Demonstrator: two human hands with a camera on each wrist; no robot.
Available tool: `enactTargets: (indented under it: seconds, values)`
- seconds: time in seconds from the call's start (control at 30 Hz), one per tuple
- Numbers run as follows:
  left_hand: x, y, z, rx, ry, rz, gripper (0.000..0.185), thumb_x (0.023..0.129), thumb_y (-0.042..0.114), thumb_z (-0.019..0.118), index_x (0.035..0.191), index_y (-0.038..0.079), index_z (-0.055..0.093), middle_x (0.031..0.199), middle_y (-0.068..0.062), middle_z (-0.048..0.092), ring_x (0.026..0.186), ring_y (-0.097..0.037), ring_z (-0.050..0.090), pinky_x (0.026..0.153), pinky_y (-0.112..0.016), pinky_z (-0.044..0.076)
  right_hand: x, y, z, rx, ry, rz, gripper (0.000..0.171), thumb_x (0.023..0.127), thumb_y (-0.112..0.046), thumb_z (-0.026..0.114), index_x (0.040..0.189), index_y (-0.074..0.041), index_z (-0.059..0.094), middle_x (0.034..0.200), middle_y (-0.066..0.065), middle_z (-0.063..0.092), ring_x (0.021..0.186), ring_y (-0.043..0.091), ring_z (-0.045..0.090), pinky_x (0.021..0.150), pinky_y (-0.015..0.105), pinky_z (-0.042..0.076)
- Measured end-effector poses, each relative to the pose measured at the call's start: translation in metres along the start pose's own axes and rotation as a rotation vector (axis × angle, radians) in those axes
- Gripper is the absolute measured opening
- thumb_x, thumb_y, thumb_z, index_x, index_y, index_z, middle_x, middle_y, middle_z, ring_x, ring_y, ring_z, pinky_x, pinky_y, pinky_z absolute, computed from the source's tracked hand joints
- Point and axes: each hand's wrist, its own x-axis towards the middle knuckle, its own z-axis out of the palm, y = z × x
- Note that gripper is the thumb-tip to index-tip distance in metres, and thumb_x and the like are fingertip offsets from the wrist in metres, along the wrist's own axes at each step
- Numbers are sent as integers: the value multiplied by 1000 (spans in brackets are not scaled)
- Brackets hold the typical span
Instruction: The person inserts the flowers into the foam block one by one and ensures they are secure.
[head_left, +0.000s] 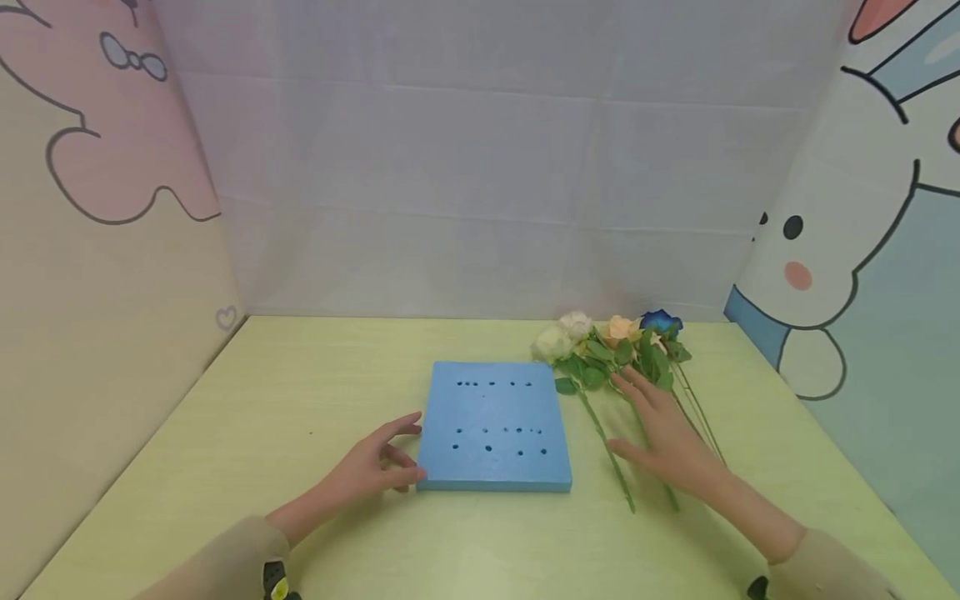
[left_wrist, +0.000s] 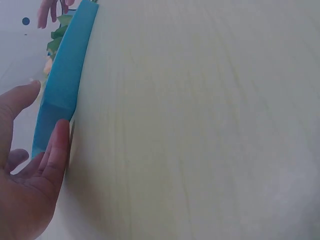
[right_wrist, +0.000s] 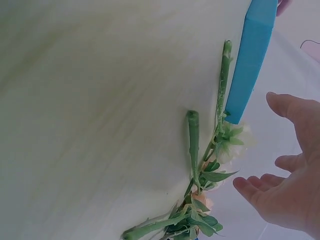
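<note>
A blue foam block (head_left: 491,408) with rows of small dark holes in its top lies flat on the table. At its left side is my left hand (head_left: 369,463), its fingertips right at the edge; the left wrist view shows the thumb and fingers spread by the block's corner. Over on the right, my right hand (head_left: 670,435) hovers above flower stems, fingers extended and nothing gripped. The artificial roses lie in a loose bunch, among them a white rose (head_left: 552,343), a peach rose (head_left: 621,328) and a blue rose (head_left: 661,323). Part of the stems is hidden beneath the right hand.
The pale yellow table (head_left: 300,392) is bounded by a white cloth backdrop (head_left: 480,167) behind and cartoon-printed panels at both sides. Green stems (head_left: 611,458) point toward me, one running beside the block's right edge.
</note>
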Motion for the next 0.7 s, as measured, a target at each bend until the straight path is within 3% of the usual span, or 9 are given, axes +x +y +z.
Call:
enactTargets:
  seconds: [0.17,0.37,0.53,0.7]
  values:
    - [1,-2,4,17,14,-29,86,85,27,78,155,11,30,148,-21,46,91,-11,68,65,-26,52,0,0,5,37,-31,30,89,83,-24,79,154,-7,29,155,25,31,137,52,35,100,70,38]
    - [2,-5,6,23,16,-37,87,85,28,78,156,14,30,146,-21,46,91,-11,66,64,-25,50,0,1,12,81,-29,20,85,82,-19,79,151,-2,33,149,27,39,131,50,43,101,66,40]
    - [3,-10,7,24,18,-38,84,86,29,77,155,17,32,147,-20,46,94,-10,65,70,-22,48,-1,0,14,84,-55,30,84,83,-20,79,150,0,34,143,29,45,117,44,56,89,57,51]
    - [4,-14,8,12,22,-40,83,86,29,77,156,19,31,148,-19,46,96,-13,64,78,-22,46,0,-1,13,130,-120,70,82,85,-19,77,151,0,32,141,28,47,112,38,59,79,43,54]
